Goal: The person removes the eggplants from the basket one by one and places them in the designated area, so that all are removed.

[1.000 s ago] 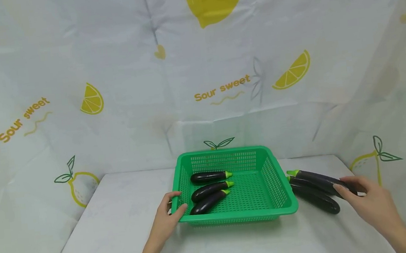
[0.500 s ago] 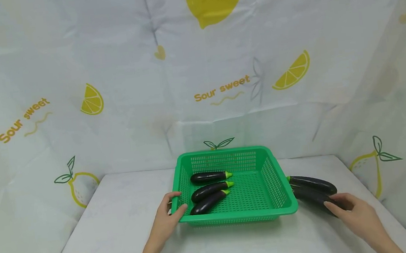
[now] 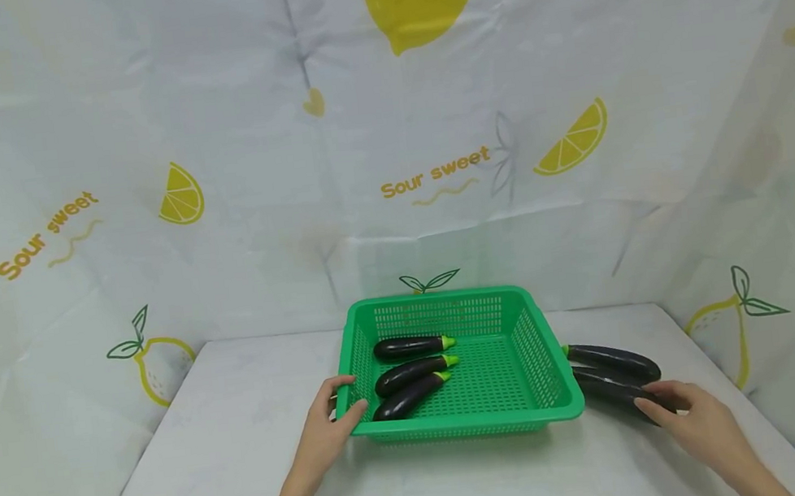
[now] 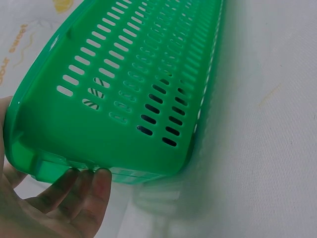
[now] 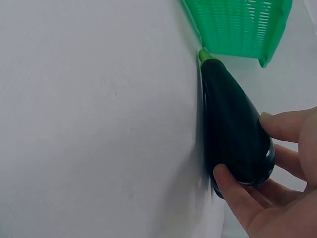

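Note:
My left hand [image 3: 324, 432] grips the left rim of the green basket [image 3: 461, 421]; in the left wrist view its fingers [image 4: 101, 186] curl beneath the rim. Inside the basket, on its left side, lie three dark eggplants [image 3: 409, 348] with their green stems to the right. Right of the basket, my right hand [image 3: 700, 418] holds the thick end of the front eggplant [image 3: 612, 389], whose stem end points at the basket. In the right wrist view, thumb and fingers lie around this eggplant [image 5: 233, 121]. Another eggplant [image 3: 612, 361] lies just behind it, untouched.
The basket stands on a white-covered table [image 3: 241, 429], near its back edge. Behind rises a white sheet [image 3: 258, 256] printed with lemons and words. A black band shows at my left wrist.
My right hand has let go of the back eggplant, moved left and nearer me, and taken hold of the front one. The back eggplant lies lower. My left hand and the basket have not moved.

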Tool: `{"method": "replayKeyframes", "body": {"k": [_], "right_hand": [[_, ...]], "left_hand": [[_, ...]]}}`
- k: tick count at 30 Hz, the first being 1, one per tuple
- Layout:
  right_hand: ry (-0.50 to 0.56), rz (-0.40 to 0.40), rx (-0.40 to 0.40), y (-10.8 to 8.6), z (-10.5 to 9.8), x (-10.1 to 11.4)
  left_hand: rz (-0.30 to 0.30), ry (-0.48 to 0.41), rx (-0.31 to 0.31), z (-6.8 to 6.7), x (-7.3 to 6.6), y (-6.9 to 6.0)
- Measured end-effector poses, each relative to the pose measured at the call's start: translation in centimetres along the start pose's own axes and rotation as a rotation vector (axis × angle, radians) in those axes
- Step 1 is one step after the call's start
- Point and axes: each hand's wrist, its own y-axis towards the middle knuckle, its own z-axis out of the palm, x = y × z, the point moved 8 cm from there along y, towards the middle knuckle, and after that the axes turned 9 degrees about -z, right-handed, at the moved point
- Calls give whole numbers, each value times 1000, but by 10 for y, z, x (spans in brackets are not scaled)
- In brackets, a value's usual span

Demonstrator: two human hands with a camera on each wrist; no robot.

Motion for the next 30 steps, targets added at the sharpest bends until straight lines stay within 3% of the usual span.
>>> {"method": "replayKeyframes", "body": {"k": [12, 24, 30], "right_hand": [[-1, 82, 5, 10, 12, -15], [-75, -20, 19, 12, 4, -7], [-129, -78, 16, 10, -1, 6]], "left_hand": [[2, 0, 3, 0, 0, 0], [2, 4, 5, 0, 0, 0], [6, 19, -2, 0, 0, 0]]}}
